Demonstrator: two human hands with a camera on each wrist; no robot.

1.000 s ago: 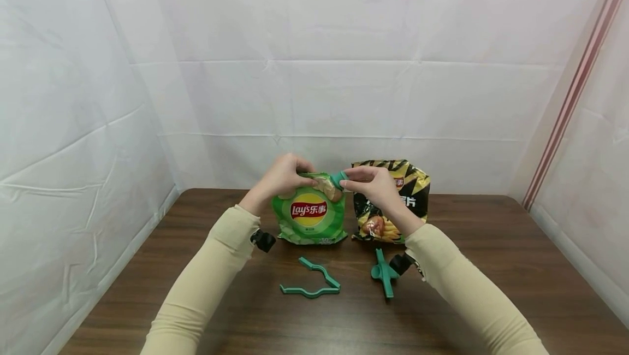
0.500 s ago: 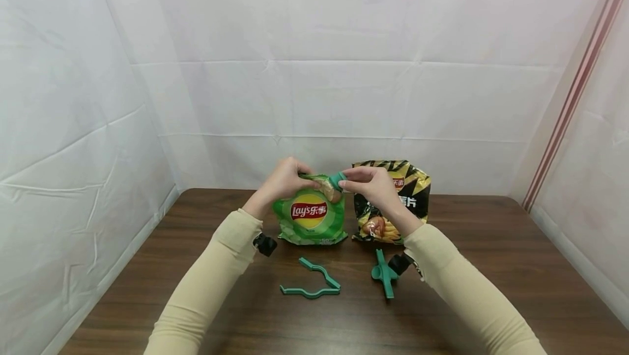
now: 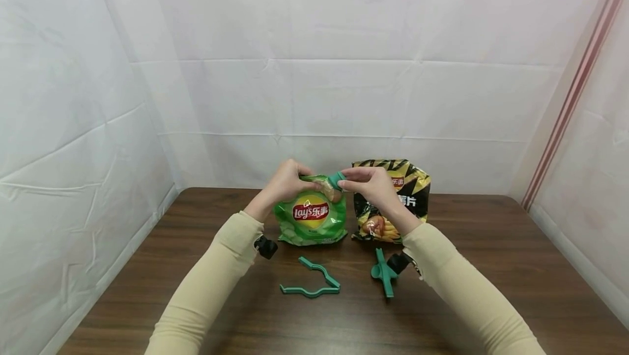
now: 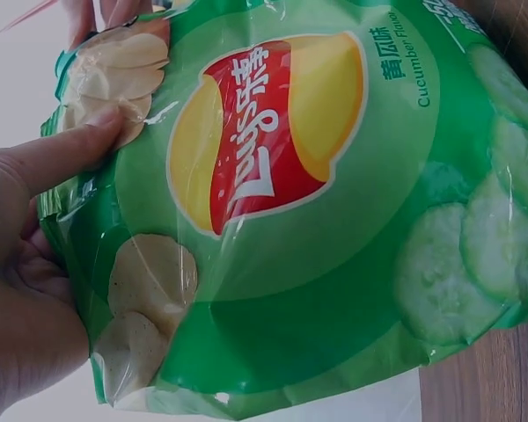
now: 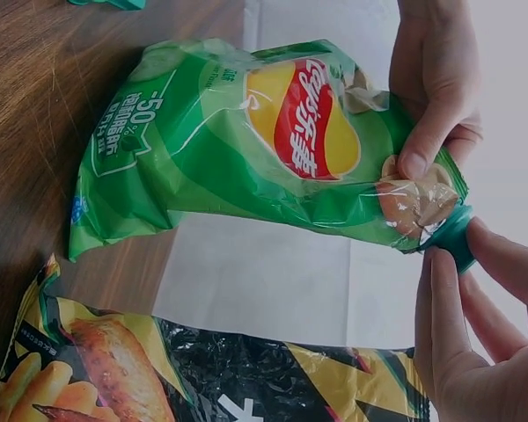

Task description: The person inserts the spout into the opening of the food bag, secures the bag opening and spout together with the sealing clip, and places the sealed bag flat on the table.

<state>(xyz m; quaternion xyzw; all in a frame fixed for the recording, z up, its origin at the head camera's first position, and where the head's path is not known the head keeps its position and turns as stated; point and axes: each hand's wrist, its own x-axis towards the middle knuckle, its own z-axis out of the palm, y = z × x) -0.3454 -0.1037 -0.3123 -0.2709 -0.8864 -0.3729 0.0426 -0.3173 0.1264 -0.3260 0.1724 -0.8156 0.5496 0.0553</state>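
Observation:
A green Lay's potato chip bag (image 3: 310, 229) stands upright on the table, slightly tilted. My left hand (image 3: 285, 183) grips its top edge, the thumb pressing the front in the left wrist view. At the bag's upper right corner, my right hand (image 3: 371, 187) pinches a small round teal cap-like piece (image 5: 454, 237) between thumb and fingers. The right wrist view shows this piece touching the gathered bag corner; how far it encloses the corner is hidden. In front of the bag lies an unfolded teal bag clip (image 3: 310, 294) with bulged arms.
A black-and-yellow chip bag (image 3: 417, 210) stands right of the green one, partly behind my right hand. Near my right wrist lies a second teal clip (image 3: 386, 281) with a round middle. White sheeting (image 3: 344, 98) hangs behind the brown wooden table (image 3: 472, 246).
My left hand has shifted slightly down and right along the bag's top. The green bag has leaned a little to the right, while my right hand keeps pinching the teal piece almost in place.

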